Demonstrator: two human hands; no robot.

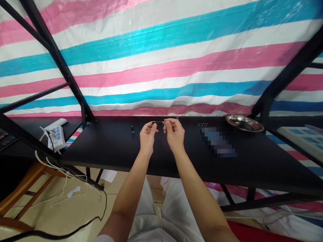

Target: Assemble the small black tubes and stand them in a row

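Both my hands are raised over the middle of the black table (179, 163). My left hand (147, 136) and my right hand (175, 133) pinch the two ends of a thin dark pen-like part (158, 122) held level between them. A small dark cap-like piece (132, 129) stands on the table just left of my left hand. Several tiny dark pieces (202, 125) lie in a row to the right of my right hand.
A round metal dish (244, 122) sits at the table's back right. A white power strip (55, 134) with cables lies at the left. Black frame posts (57, 54) rise on both sides before a striped tarp. A wooden chair (17, 191) stands at lower left.
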